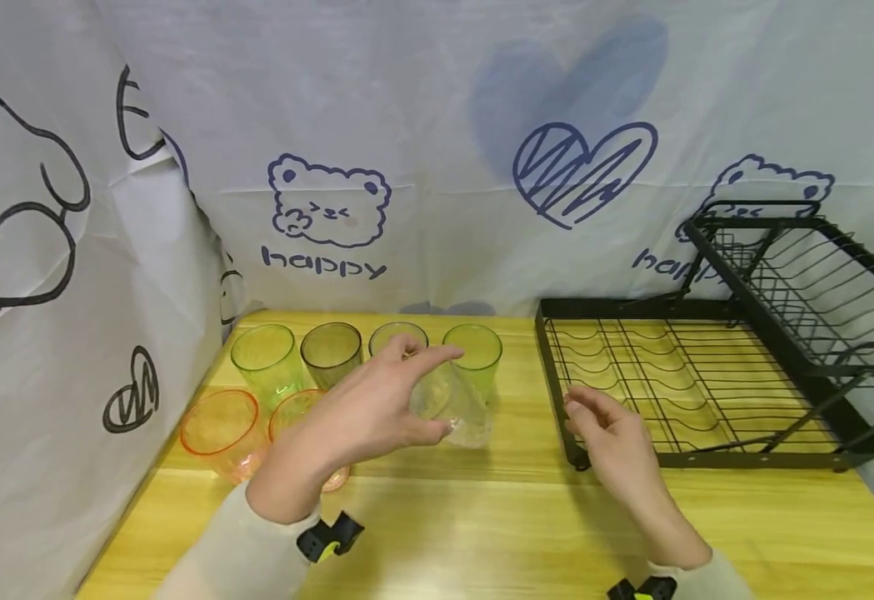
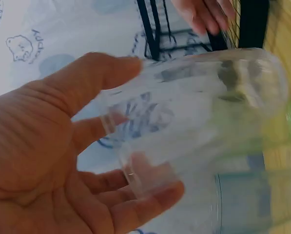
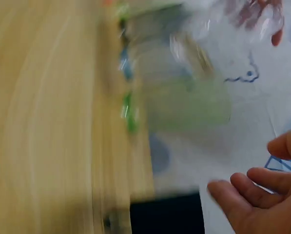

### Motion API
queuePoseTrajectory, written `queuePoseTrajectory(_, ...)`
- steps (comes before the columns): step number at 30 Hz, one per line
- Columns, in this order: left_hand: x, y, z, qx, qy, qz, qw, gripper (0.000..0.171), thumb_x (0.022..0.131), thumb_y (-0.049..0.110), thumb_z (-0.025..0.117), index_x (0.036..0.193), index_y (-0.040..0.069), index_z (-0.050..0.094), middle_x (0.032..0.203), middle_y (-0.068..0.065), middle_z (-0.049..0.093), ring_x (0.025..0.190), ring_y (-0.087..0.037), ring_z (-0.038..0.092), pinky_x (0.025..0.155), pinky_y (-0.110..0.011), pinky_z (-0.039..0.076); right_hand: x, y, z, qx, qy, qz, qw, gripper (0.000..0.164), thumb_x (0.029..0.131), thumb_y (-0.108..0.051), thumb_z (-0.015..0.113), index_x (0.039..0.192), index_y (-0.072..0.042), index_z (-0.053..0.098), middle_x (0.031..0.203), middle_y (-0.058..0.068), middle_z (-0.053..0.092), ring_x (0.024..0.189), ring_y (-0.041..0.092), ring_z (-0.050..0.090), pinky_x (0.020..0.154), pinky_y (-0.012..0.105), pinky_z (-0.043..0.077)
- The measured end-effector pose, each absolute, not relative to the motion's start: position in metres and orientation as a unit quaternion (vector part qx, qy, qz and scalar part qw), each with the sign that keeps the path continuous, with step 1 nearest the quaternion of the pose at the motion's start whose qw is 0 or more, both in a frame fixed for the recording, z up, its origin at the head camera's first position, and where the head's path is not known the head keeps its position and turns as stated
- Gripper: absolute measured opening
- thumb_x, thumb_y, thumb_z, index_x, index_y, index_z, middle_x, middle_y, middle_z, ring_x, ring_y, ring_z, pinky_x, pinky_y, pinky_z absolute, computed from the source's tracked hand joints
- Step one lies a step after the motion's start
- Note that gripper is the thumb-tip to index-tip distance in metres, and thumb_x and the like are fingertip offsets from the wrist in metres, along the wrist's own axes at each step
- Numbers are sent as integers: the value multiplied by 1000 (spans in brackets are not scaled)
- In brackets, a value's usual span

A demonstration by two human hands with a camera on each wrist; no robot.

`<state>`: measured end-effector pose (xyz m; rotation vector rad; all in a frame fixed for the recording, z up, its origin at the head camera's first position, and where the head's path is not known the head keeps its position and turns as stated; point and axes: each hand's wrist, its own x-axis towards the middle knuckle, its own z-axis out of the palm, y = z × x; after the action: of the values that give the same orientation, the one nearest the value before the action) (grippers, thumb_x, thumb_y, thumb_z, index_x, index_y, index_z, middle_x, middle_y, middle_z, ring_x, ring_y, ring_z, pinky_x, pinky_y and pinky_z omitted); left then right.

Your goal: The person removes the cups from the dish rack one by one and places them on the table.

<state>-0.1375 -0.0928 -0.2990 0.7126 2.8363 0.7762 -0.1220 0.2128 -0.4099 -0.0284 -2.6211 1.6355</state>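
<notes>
My left hand (image 1: 365, 408) holds a clear, colourless tumbler (image 1: 468, 417) by its rim, between the thumb and fingers. The tumbler is tilted in the air, its base pointing right and down in the head view. In the left wrist view the fingers (image 2: 160, 197) wrap the rim end of it. My right hand (image 1: 620, 454) hovers by the front left corner of a black dish rack (image 1: 552, 392), fingers loosely bent and holding nothing. Behind the left hand stand a yellow-green tumbler (image 1: 485, 367) and a bluish tumbler (image 1: 399, 333), the latter partly hidden.
A green tumbler (image 1: 266, 367) and a grey tumbler (image 1: 332, 350) continue the back row. In front at left are an orange-rimmed tumbler (image 1: 219, 433) and another, partly covered by the left arm. The rack's raised upper tier (image 1: 804, 292) is on the right. A printed cloth (image 1: 437, 167) hangs behind.
</notes>
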Motion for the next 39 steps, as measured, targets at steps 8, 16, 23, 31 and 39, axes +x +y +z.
queuePoseTrajectory(8, -144, -120, -314, 249, 948, 188, 56, 89, 81, 30, 89, 159, 18, 48, 137, -12, 58, 106, -22, 63, 86, -39, 58, -111, 234, -427, 65, -965, 247, 66, 66, 107, -35, 62, 159, 0, 42, 156, 30, 47, 144, 54, 41, 114, 75, 36)
queuePoseTrajectory(16, -149, -130, -330, 255, 952, 156, 65, 88, 80, 26, 90, 158, 16, 50, 140, -18, 60, 122, -32, 63, 99, -48, 57, -108, 233, -452, 139, -974, 141, 106, 84, 95, -36, 78, 158, 4, 39, 153, 31, 49, 140, 55, 44, 117, 77, 29)
queuePoseTrajectory(23, -153, -135, -335, 261, 949, 152, 88, 83, 80, 22, 87, 155, 13, 52, 143, -18, 58, 124, -33, 61, 101, -48, 56, -103, 231, -464, 157, -978, 70, 121, 93, 91, -44, 81, 161, -1, 37, 154, 27, 52, 140, 51, 47, 119, 77, 25)
queuePoseTrajectory(31, -157, -133, -338, 258, 950, 138, 106, 82, 81, 24, 87, 155, 14, 53, 143, -15, 57, 122, -30, 62, 101, -46, 56, -103, 231, -472, 161, -973, 63, 154, 92, 88, -39, 81, 160, 0, 39, 152, 27, 55, 136, 51, 51, 119, 76, 26)
queuePoseTrajectory(39, -156, -131, -339, 257, 950, 135, 110, 86, 81, 26, 88, 158, 16, 50, 144, -16, 56, 127, -32, 60, 106, -48, 55, -104, 232, -475, 165, -970, 65, 169, 93, 87, -39, 82, 159, 0, 40, 148, 27, 57, 133, 52, 53, 118, 77, 27)
